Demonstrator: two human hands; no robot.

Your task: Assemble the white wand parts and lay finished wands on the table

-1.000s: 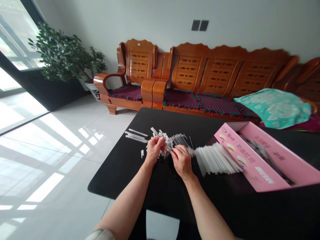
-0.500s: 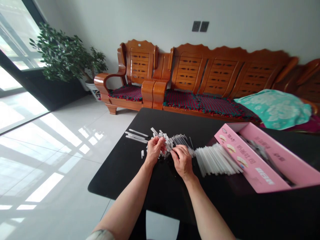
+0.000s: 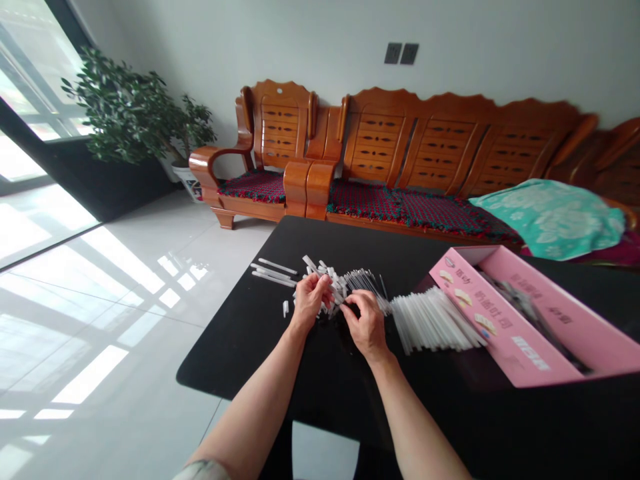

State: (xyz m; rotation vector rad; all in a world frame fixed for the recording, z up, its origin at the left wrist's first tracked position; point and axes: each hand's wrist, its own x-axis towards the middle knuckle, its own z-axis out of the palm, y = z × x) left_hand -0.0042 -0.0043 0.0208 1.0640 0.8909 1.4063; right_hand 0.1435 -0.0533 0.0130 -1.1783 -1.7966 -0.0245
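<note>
A pile of small white caps [image 3: 339, 285] lies near the middle of the black table. My left hand [image 3: 310, 301] is at the pile's left side, fingers pinched together; what it holds is too small to name. At the pile's right edge, my right hand [image 3: 367, 325] has thumb and fingertips closed on something hidden. Thin dark rods [image 3: 364, 280] lie just behind my right hand. To its right is a row of translucent white tubes [image 3: 435, 320]. Several white sticks [image 3: 274, 272] lie at the left, with a loose white piece [image 3: 285, 309] nearer me.
An open pink box [image 3: 505, 333] stands on the right of the black table [image 3: 240, 340], with dark and whitish items inside. Behind are a wooden sofa [image 3: 380, 143] with a turquoise cloth [image 3: 555, 217] and a potted plant [image 3: 130, 110].
My right hand's thumb and fingertips have shifted slightly. My left hand stays nearly in place, and the piles look the same.
</note>
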